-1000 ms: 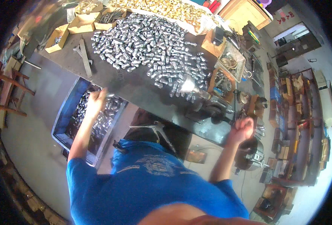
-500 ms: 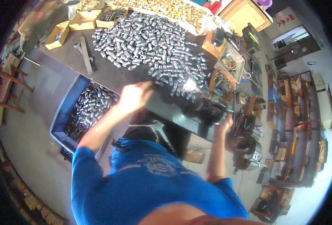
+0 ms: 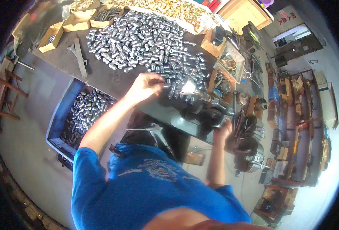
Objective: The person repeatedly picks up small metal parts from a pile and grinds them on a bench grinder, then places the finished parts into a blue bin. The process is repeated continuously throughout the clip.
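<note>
My left hand (image 3: 145, 88) is closed in a pinch at the near edge of a big heap of short silver metal fittings (image 3: 138, 40). A small metal fitting (image 3: 165, 85) shows at its fingertips. To the right of it stands a dark bench machine (image 3: 202, 109) with a bright, shiny part at its left end. My right hand (image 3: 223, 130) is curled at the machine's right end, closed on a handle there that the fingers mostly hide. Loose fittings lie between the heap and the machine.
A blue crate (image 3: 56, 119) holding more fittings stands lower left, beside the bench. Wrenches (image 3: 80, 57) and yellow cardboard boxes (image 3: 77, 22) lie at the back left. Brass-coloured parts (image 3: 169, 9) are piled at the far side. A motor (image 3: 249, 149) and a shelf rack (image 3: 303, 126) stand right.
My left hand has moved right and slightly farther away, toward the machine, and its fingers are now pinched together. My right hand stays at the machine's right end. The whole view has shifted a little.
</note>
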Demonstrator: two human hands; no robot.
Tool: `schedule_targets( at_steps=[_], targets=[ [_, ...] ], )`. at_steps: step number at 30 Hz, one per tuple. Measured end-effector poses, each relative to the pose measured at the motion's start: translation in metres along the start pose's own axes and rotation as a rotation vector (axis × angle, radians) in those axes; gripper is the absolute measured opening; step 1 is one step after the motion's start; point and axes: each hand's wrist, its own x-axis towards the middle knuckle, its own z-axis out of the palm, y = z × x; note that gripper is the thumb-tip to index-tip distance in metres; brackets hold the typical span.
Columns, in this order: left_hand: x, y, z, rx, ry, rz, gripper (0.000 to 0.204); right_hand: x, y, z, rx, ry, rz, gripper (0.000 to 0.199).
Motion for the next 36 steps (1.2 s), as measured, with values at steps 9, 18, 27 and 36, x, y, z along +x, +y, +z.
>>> schedule_targets(
  at_steps=[9,18,27,36],
  targets=[
    [0.024,0.043,0.014,-0.114,-0.221,0.027,0.018,-0.013,-0.009,0.011,0.002,0.118,0.004,0.013],
    [0.028,0.044,0.017,-0.11,-0.233,0.04,0.012,-0.057,-0.066,0.013,0.038,-0.084,-0.043,0.011],
    [0.014,0.044,0.033,0.008,-0.022,0.029,0.024,-0.051,-0.052,0.004,-0.053,-0.097,-0.032,0.016],
    [0.02,0.044,0.037,-0.124,-0.068,0.04,0.017,-0.039,-0.036,0.011,-0.019,0.014,-0.021,0.01]
  ],
)
